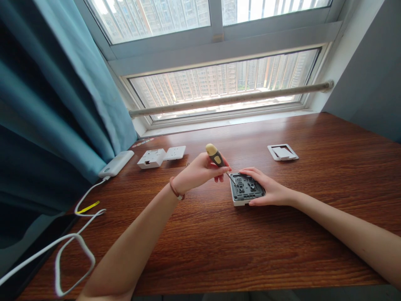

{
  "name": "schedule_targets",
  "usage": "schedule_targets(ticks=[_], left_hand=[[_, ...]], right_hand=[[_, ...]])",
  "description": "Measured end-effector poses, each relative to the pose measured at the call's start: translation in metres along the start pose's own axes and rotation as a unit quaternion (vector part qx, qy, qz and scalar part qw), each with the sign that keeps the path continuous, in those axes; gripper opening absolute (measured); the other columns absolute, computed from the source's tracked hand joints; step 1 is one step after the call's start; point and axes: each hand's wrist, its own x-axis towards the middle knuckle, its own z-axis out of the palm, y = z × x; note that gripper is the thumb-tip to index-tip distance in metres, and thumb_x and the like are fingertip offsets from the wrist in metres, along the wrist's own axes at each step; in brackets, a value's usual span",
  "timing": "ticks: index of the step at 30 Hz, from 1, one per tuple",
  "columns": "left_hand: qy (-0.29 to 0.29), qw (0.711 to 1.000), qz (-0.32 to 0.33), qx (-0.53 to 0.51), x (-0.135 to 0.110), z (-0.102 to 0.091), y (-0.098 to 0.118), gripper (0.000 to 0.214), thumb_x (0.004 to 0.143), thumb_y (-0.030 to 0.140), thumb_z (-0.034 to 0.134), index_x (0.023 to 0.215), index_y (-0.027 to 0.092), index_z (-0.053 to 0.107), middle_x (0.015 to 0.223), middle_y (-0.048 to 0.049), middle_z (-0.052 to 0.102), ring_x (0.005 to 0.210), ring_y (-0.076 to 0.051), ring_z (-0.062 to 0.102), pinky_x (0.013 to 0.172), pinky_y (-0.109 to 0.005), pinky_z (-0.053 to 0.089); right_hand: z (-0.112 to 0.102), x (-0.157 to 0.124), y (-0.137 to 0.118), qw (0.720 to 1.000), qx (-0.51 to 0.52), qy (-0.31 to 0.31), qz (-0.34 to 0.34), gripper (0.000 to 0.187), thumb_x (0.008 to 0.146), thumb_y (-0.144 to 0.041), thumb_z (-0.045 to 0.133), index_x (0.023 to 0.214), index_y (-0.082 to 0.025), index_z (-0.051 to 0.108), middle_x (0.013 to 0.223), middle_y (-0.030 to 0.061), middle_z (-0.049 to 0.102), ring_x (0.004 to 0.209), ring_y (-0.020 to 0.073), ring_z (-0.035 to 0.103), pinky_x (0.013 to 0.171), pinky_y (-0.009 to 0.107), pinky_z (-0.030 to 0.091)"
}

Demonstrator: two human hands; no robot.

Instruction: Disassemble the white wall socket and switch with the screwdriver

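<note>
My left hand [205, 169] is closed around a screwdriver [215, 154] with a yellow and dark grey handle. The screwdriver slants down to the right, and its tip meets the left part of a wall switch [246, 188] lying on the table. This switch has a dark grey inner face over a white base, with its cover off. From the right, my right hand [266, 188] grips the switch, fingers along the far edge and thumb at the near edge. Whether the tip sits in a screw is too small to tell.
A white cover frame with a loose panel [283, 153] lies at the back right of the wooden table [200, 251]. Back left are a white box [151, 159], a socket plate [175, 153] and a white power strip or adapter [116, 164] with a cable [84, 242]. A blue curtain [75, 83] hangs left.
</note>
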Motion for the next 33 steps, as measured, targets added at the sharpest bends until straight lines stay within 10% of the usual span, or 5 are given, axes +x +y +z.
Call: schedule_targets(ticks=[11, 25, 33], left_hand=[[0.218, 0.971, 0.088, -0.045, 0.009, 0.038, -0.032, 0.024, 0.064, 0.028, 0.073, 0.07, 0.013, 0.056, 0.058, 0.0029, 0.055, 0.039, -0.003, 0.045, 0.035, -0.015, 0.036], [0.045, 0.992, 0.044, -0.107, 0.007, 0.018, -0.014, 0.026, 0.074, 0.022, 0.062, 0.097, 0.011, 0.054, 0.095, -0.0098, 0.062, 0.065, -0.012, 0.063, 0.062, -0.027, 0.053], [0.258, 0.95, 0.118, 0.129, 0.011, 0.035, -0.036, 0.027, 0.063, 0.03, 0.074, 0.078, 0.015, 0.057, 0.068, 0.0018, 0.053, 0.055, -0.007, 0.046, 0.051, -0.019, 0.042]], right_hand=[[0.001, 0.001, 0.001, 1.0, -0.002, 0.001, -0.001, 0.086, 0.062, -0.04, 0.074, 0.134, -0.023, 0.029, 0.13, 0.0098, 0.035, 0.124, 0.0257, 0.034, 0.105, 0.039, 0.03], [0.002, 0.0, 0.002, 1.0, -0.006, -0.001, -0.003, 0.085, 0.063, -0.041, 0.073, 0.133, -0.023, 0.03, 0.131, 0.0102, 0.034, 0.124, 0.026, 0.033, 0.104, 0.039, 0.031], [0.001, 0.001, 0.002, 1.0, -0.001, -0.001, -0.005, 0.086, 0.063, -0.04, 0.073, 0.135, -0.023, 0.028, 0.131, 0.0103, 0.034, 0.124, 0.0259, 0.033, 0.105, 0.04, 0.029]])
